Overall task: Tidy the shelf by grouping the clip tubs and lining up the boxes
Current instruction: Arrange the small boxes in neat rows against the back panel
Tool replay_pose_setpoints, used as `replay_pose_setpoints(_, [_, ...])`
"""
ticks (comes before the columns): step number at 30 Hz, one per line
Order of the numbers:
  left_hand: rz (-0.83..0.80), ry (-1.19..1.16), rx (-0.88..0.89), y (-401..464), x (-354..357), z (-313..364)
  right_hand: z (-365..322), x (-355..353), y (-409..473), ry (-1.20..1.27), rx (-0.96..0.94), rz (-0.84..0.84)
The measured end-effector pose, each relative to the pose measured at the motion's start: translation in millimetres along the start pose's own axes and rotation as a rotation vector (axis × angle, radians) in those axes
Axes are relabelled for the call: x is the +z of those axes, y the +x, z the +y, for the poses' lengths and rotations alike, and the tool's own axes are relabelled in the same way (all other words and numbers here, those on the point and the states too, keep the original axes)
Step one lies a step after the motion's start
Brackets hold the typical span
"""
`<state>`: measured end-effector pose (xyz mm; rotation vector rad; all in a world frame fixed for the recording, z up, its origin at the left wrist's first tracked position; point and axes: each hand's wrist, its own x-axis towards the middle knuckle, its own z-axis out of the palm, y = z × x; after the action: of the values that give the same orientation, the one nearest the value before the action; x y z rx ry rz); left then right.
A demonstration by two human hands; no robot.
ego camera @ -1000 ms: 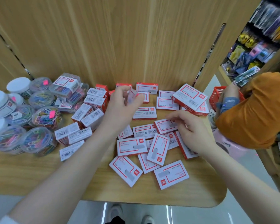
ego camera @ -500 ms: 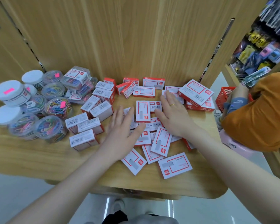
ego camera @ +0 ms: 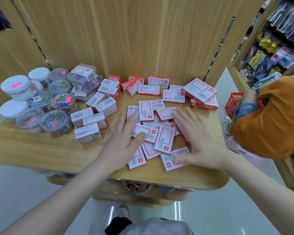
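Several small red-and-white boxes (ego camera: 163, 139) lie in a loose heap at the middle of the wooden shelf (ego camera: 32, 150). My left hand (ego camera: 120, 143) lies flat with spread fingers on the heap's left side. My right hand (ego camera: 199, 143) lies flat on its right side, the thumb on the nearest box (ego camera: 170, 160). Both hold nothing. Thicker boxes (ego camera: 90, 121) with barcodes stand left of the heap. Clear round tubs of coloured clips (ego camera: 56, 122) and white-lidded tubs (ego camera: 17, 89) cluster at the far left.
More boxes line the back wall (ego camera: 158, 82), with two larger boxes (ego camera: 200, 92) stacked at the back right. A person in an orange top (ego camera: 270, 119) crouches by a red basket (ego camera: 234, 102) right of the shelf. A lower shelf (ego camera: 143, 192) juts out below.
Both hands have slid back toward me and spread apart, now framing the heap from its two sides. The camera view has shifted slightly.
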<state>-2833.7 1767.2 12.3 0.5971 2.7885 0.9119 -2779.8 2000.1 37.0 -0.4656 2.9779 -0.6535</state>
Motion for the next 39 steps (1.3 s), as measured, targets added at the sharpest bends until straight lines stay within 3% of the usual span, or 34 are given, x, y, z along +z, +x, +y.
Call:
replay_pose_setpoints(2, [0.004,0.091,-0.033,-2.8,3.8,4.0,6.6,10.7,-9.7,-0.172,0.053,-0.090])
replay_pose_setpoints(4, [0.038,0.106,-0.083,-1.7,9.2,13.7,7.4,14.5,-9.8,-0.177,0.083,-0.091])
replay_pose_setpoints(11, [0.194,0.042,-0.202,-3.5,32.0,40.9,10.9,17.1,-1.0,0.054,0.038,0.053])
replay_pose_setpoints(14, [0.243,0.053,-0.214,-2.6,46.0,58.2,10.1,9.2,3.0,0.222,0.014,0.011])
replay_pose_setpoints(20, [0.270,-0.036,-0.220,-2.1,48.2,64.1,5.5,7.2,14.8,0.300,0.058,-0.016])
replay_pose_setpoints(23, [0.279,-0.102,-0.166,-9.0,39.8,57.4,3.8,8.9,10.9,0.339,0.078,0.079])
replay_pose_setpoints(27, [0.345,-0.167,-0.082,-13.5,23.3,45.2,4.6,9.0,6.2,0.209,0.059,0.287])
replay_pose_setpoints(34, [0.399,-0.181,0.095,-0.2,-11.3,31.6,-3.6,-1.6,19.1,0.071,0.002,0.257])
replay_pose_setpoints(39, [0.499,-0.086,0.280,15.3,-47.4,6.1,-26.3,-6.6,65.7,0.049,-0.092,0.360])
